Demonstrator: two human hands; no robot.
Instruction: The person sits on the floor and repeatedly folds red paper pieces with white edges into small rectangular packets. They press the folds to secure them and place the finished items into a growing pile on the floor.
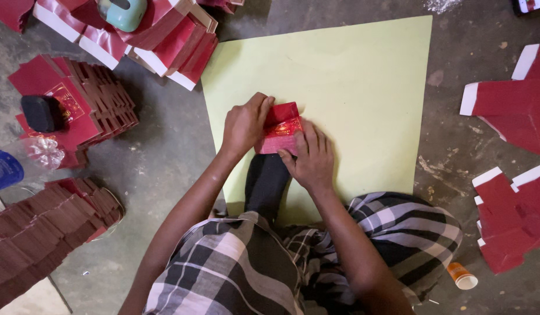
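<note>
Red card piece: under both my hands, long axis left-right; left hand fingers curled pinning its left edge, right hand fingers flat on top.

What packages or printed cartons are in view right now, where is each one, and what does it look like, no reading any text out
Small red carton: on the pale green sheet, under the left hand and right hand; flat, gold print.
Folded carton stack: left floor; red, gold panel, black pouch on top.
Red-and-white cartons: top left, loose heap.
Flat carton blanks: right floor; red, white edges.
Fanned carton stack: lower left, dark red.
</note>
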